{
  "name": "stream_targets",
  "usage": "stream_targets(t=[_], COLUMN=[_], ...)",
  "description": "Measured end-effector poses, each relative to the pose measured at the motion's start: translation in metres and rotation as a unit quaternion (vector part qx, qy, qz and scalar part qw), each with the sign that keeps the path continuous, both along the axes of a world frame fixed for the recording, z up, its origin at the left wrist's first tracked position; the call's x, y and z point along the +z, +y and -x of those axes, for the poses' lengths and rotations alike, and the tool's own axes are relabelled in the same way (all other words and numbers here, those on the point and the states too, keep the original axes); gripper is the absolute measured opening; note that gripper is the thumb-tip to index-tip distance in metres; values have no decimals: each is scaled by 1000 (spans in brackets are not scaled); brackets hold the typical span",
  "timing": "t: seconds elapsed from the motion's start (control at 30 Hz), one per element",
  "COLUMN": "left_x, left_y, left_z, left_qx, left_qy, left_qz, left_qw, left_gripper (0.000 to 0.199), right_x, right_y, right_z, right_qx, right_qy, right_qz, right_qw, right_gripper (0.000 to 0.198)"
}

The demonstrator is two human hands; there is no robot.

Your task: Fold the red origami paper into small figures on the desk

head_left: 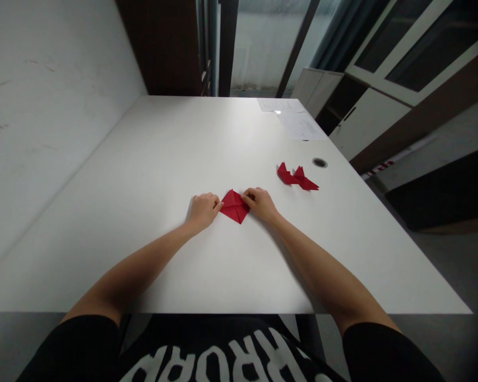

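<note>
Red paper [235, 206], folded to a flat diamond-like shape; near the middle of white table [151, 175], one point toward the wearer, one away. Long axis roughly across, left corner to right corner, tilted a little so that the right side sits slightly farther off. Centre crease visible running from far point to near point.

Left hand [202, 209]: just left of the paper, fingers curled under in a loose fist, fingertips touching the left corner; pressing or pinching, cannot tell which. Paper lies directly to the right of these fingers.

Right hand [260, 203]: just right of the paper, fingers bent, tips on the upper right edge, apparently nipping a flap. Paper lies to the left of these fingers and slightly nearer the wearer.

Both hands equally close, each in contact, paper spanned between them; neither hand lifted off the tabletop.

Finished red folded piece [297, 177]: to the right and farther away, well apart from the right hand, winged shape with raised points, untouched.

Cable hole [319, 162]: round, near the right edge of the table, just beyond the folded piece.

White sheets [300, 126]: flat at the far right corner of the table, well apart from both hands.

Cabinet [366, 124]: beyond the right edge of the table, off the working surface.
</note>
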State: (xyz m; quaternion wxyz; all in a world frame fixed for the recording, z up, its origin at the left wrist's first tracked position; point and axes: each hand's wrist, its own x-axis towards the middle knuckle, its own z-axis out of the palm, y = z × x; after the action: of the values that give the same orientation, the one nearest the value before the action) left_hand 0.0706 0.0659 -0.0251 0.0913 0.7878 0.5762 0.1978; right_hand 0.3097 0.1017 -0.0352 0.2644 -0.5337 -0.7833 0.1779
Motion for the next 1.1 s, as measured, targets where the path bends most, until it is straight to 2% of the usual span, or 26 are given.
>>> stream_targets(t=[0.2,0.33,0.53,0.7,0.9,1.1], left_x=[4,6,5,10,18,19], left_y=[-3,-1,4,1,-2,0], left_z=[-4,-4,-1,-4,-7,-9], left_qx=[-3,-19,1,12,35,62], left_qy=[7,10,26,73,138,172], left_qz=[2,10,35,45,61,103], left_qw=[1000,1000,999,996,988,978], left_gripper=[22,25,33,34,39,39], right_x=[2,1,2,4,7,7], right_y=[-3,-6,-14,-21,-24,-21], right_z=[8,10,15,22,27,29], right_qx=[7,-14,-41,-58,-58,-55], right_qy=[-26,-45,-95,-148,-184,-211], right_qz=[6,8,-30,-39,-14,-19], right_qw=[1000,999,994,987,981,976], right_gripper=[23,23,22,23,24,24])
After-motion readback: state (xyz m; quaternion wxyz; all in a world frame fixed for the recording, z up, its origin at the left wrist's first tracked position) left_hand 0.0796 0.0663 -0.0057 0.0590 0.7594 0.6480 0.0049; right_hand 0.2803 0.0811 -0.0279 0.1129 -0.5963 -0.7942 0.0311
